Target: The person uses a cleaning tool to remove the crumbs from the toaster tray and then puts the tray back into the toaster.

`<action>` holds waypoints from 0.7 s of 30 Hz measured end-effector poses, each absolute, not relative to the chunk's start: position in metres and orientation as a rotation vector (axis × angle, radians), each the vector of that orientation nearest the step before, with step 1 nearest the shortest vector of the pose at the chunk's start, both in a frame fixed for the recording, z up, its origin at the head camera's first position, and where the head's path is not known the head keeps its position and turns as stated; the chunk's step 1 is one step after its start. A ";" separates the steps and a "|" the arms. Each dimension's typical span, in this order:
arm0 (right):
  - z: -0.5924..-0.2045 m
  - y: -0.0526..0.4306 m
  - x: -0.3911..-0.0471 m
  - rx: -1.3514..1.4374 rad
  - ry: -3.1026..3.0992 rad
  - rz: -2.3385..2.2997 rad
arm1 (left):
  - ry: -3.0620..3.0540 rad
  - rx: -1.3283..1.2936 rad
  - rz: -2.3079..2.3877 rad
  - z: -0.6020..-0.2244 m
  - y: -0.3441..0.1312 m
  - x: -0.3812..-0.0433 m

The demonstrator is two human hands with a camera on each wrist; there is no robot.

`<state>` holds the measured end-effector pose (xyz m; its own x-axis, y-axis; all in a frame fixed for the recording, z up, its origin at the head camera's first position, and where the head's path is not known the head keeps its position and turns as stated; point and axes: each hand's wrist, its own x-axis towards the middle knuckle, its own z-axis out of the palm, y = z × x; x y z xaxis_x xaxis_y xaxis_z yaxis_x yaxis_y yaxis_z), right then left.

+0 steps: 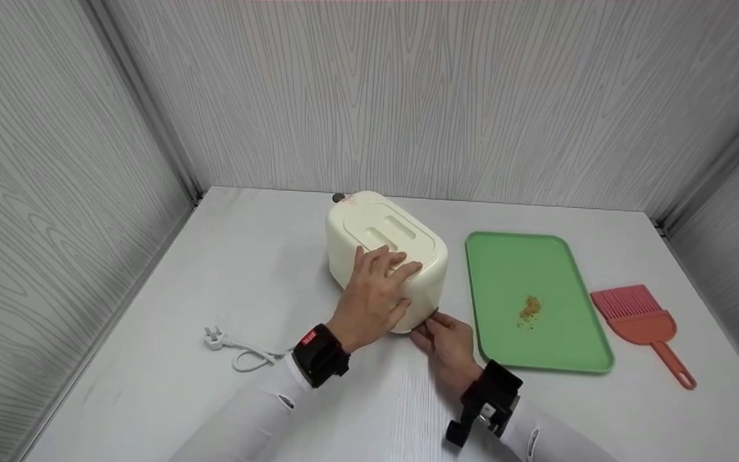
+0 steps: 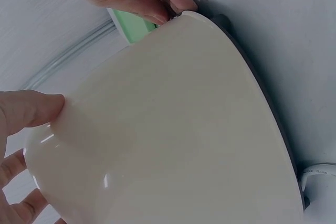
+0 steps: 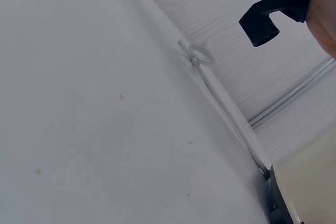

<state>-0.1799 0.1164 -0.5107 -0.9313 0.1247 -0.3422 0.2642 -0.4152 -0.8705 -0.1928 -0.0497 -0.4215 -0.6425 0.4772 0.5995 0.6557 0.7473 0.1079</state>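
A cream two-slot toaster (image 1: 385, 234) stands angled on the white table, its far dark knob (image 1: 339, 197) pointing toward the back wall. My left hand (image 1: 373, 292) rests spread over its near top edge, fingers on the top, thumb on the near end. Down at the near bottom corner, the curled fingers of my right hand (image 1: 450, 343) pinch at the toaster's lower edge. In the left wrist view those fingertips (image 2: 184, 3) meet the corner beside the dark base (image 2: 262, 87); what lies between them is mostly hidden. The right wrist view shows just a toaster edge (image 3: 310, 182).
To the right lies a green tray (image 1: 504, 263) with a small pile of brown crumbs (image 1: 530, 308). Beyond it is a red hand brush (image 1: 642, 324) with pink bristles. A white plug (image 1: 214, 338) and looped cord (image 1: 251, 359) lie at left. Grey wood-grain walls (image 1: 408, 96) enclose the table.
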 end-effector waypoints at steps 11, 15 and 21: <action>-0.505 0.128 -0.175 0.502 1.651 -2.430 | -2.361 -0.909 -0.638 -0.423 -0.057 -0.190; -0.498 0.137 -0.169 0.487 1.729 -2.366 | -2.360 -0.907 -0.694 -0.423 -0.061 -0.185; -0.484 0.158 -0.160 0.393 1.869 -2.308 | -2.369 -0.870 -0.696 -0.426 -0.070 -0.173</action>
<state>-0.1602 0.1585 -0.4841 -0.9551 0.0505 -0.2918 0.2749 -0.2147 -0.9372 -0.1728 -0.0696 -0.4257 -0.6601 0.4281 0.6172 0.6939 0.6621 0.2829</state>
